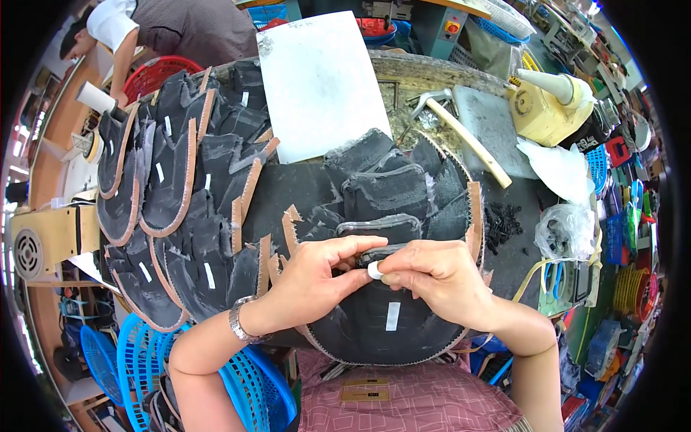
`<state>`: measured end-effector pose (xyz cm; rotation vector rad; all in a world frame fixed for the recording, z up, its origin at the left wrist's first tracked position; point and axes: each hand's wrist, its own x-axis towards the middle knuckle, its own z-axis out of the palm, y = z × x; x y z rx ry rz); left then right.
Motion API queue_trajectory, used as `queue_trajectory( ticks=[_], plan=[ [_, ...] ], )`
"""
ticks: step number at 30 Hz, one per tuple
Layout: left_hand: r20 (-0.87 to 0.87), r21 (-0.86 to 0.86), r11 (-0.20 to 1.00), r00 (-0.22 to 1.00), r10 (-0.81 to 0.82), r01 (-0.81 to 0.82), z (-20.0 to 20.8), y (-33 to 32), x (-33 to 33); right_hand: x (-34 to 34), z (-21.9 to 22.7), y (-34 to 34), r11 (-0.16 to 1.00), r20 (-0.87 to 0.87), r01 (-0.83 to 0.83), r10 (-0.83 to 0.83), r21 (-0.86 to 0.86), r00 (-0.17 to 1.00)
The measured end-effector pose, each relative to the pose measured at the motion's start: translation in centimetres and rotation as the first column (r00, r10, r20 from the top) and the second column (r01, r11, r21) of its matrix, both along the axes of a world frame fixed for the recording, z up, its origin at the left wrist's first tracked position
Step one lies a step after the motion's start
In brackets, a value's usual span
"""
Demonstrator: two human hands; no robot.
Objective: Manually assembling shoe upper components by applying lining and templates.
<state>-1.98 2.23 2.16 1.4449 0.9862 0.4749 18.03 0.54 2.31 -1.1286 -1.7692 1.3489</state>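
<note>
My left hand (320, 277) and my right hand (440, 282) meet over a black fabric panel (360, 327) in front of me. Between the right thumb and fingers is a small white piece (375, 271), perhaps tape. The left thumb presses against the same piece, while the left index finger stretches toward the panel's grey-edged strip; the other left fingers are curled and partly hidden. A white strip (392, 317) lies on the panel just below my hands. Brown toothed edging runs round the panel, and more black folded pieces (385, 191) overlap beyond it.
Several similar black panels (169, 180) cover the left. A white sheet (324, 86), a hammer (468, 140), black bits (504, 225) and a yellowish machine (551, 104) stand beyond. Blue baskets (140, 360) are at lower left. Another person (180, 29) bends over at far left.
</note>
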Motion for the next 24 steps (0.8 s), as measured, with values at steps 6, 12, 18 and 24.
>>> queue_trajectory(
  ticks=[6, 12, 18, 24],
  plan=[
    [0.005, 0.166, 0.986, 1.000, -0.011, 0.010, -0.5, 0.1, -0.2, 0.1, 0.6, 0.5, 0.993, 0.061, -0.065, 0.059, 0.094, 0.996],
    [-0.033, 0.024, 0.998, 0.998, 0.055, -0.054, -0.3, 0.1, -0.4, 0.8, 2.1, -0.1, 0.996, 0.334, 0.001, -0.030, 0.087, 0.942],
    [-0.012, 0.141, 0.990, 1.000, 0.001, 0.001, 0.0, -0.1, -0.4, 0.2, 1.2, 0.2, 0.987, 0.203, 0.012, -0.045, 0.162, 0.978],
    [-0.015, 0.160, 0.984, 0.997, 0.080, -0.077, -0.3, 0.3, 0.2, 0.3, 1.7, 0.1, 0.994, 0.265, 0.037, -0.064, 0.103, 0.962]
  ],
)
